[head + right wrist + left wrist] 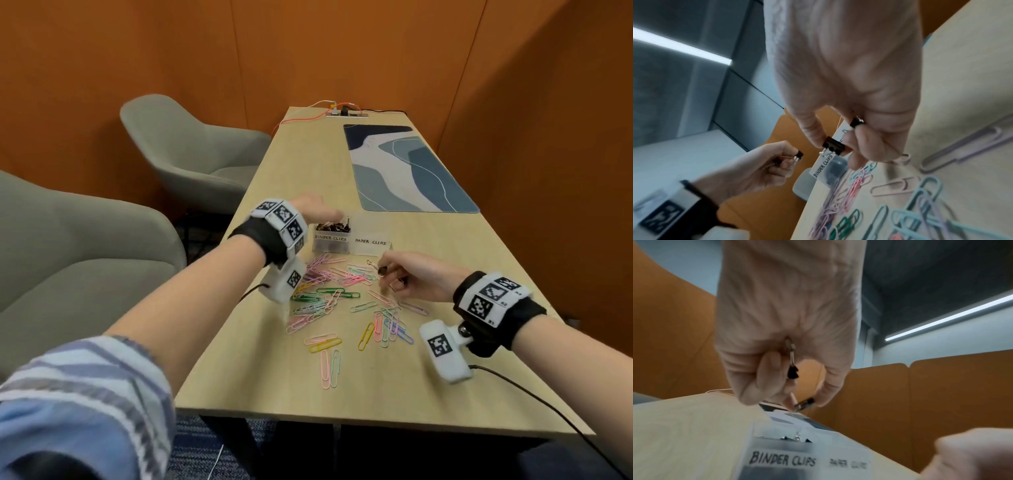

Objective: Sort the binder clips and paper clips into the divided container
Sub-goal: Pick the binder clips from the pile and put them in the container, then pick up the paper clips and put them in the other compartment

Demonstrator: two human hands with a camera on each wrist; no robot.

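A clear divided container (368, 247) stands mid-table, labelled BINDER CLIPS (783, 459) on the left and PAPER CLIPS on the right. Black binder clips (334, 226) fill its left compartment. My left hand (329, 216) hovers over that compartment, fingers curled round black binder clips (793, 369), one more (806, 402) at its fingertips. My right hand (388, 270) is just in front of the container and pinches a black binder clip (833, 146) between thumb and forefinger, with another (856, 121) tucked in its curled fingers. Several coloured paper clips (325, 294) lie scattered on the table.
A blue patterned mat (411, 171) lies behind the container. A socket strip with cables (346, 113) sits at the table's far end. Two grey chairs (191, 154) stand on the left. The table's front edge (342, 416) is close to me.
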